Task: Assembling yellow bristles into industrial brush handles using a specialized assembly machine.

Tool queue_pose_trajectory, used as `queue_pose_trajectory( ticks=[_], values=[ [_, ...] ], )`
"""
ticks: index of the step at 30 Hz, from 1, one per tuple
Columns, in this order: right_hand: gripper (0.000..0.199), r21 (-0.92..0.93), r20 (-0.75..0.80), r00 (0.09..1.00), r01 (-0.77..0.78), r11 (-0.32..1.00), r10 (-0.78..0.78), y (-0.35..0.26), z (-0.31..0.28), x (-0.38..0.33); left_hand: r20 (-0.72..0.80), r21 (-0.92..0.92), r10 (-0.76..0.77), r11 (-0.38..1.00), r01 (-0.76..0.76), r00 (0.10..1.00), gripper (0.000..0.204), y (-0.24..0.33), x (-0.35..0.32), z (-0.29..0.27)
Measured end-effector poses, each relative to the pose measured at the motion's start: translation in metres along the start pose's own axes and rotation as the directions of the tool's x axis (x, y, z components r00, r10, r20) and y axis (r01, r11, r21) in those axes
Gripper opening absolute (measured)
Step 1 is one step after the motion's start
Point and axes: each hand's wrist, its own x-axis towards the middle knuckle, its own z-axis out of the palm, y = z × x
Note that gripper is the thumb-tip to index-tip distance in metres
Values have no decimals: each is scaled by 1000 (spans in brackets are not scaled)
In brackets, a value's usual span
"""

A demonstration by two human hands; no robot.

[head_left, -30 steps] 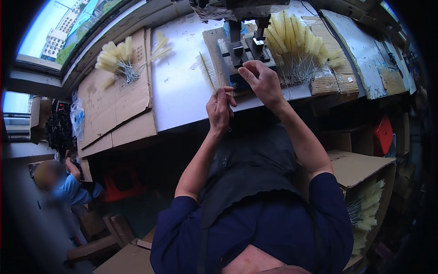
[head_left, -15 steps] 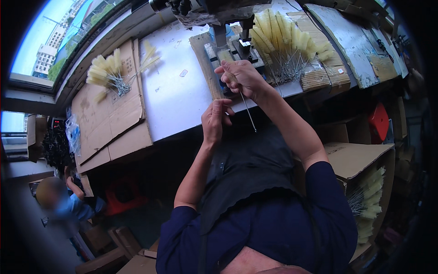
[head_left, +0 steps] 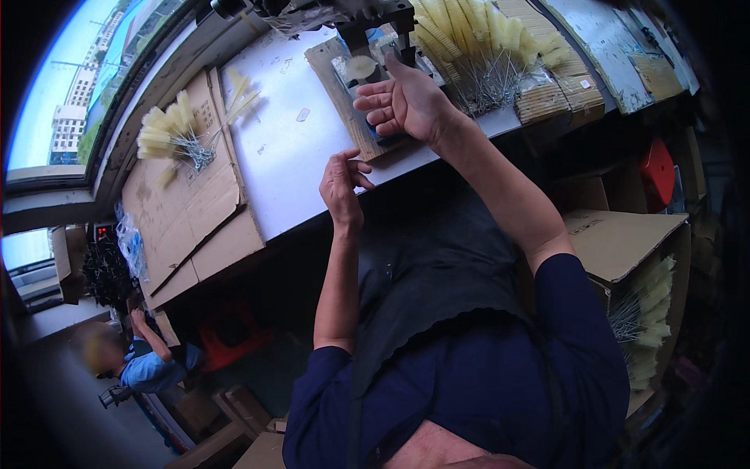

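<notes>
My right hand (head_left: 408, 102) is open over the front of a bench press (head_left: 375, 27), palm turned left and thumb up, with nothing visible in its fingers. Just beyond its fingertips, a pale round piece (head_left: 361, 69) sits in the metal fixture under the press; I cannot tell if it is the end of a brush. My left hand (head_left: 342, 187) hovers at the bench's front edge, near the corner of a wooden board (head_left: 337, 90). Its fingers are loosely bent and apart, and nothing shows in them.
Yellow bristle brushes with twisted wire stems (head_left: 484, 55) are piled right of the press. Another bunch (head_left: 173, 129) lies on cardboard (head_left: 176, 203) at left. An open carton (head_left: 625, 242) with more brushes stands at my right. A person in blue (head_left: 148, 363) is at far left.
Half a second ago my right hand gripped a brush with its wire stem hanging down; now that hand is open and the brush is out of it. The view has shifted slightly.
</notes>
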Motion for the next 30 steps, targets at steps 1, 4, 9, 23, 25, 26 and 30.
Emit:
queue_pose_trajectory(
  ticks=[1,4,9,23,25,26,30],
  values=[
    [81,20,-16,1000,-1,1000,1,0,5,-4,4,0,0,1000,0,1000,47,-1,5,-5],
    [74,-20,-47,996,80,997,-81,2,26,-16,-101,96,62,994,-52,993,44,0,18,-20],
    [41,32,33,999,-18,999,17,15,15,4,-175,125,87,990,-65,981,41,-16,34,-41],
    [27,-443,-215,888,282,851,-407,-1,-45,-16,-254,170,140,981,-98,957,27,-34,31,-48],
    [27,-465,-221,880,284,839,-420,-5,-46,-16,-261,180,141,979,-95,955,27,-35,31,-47],
    [26,-488,-224,872,286,825,-435,-7,-46,-16,-260,174,147,979,-103,954,27,-35,31,-45],
    [25,-469,-213,888,272,840,-407,-12,-52,-14,-268,180,155,978,-109,951,26,-31,30,-41]
  ],
)
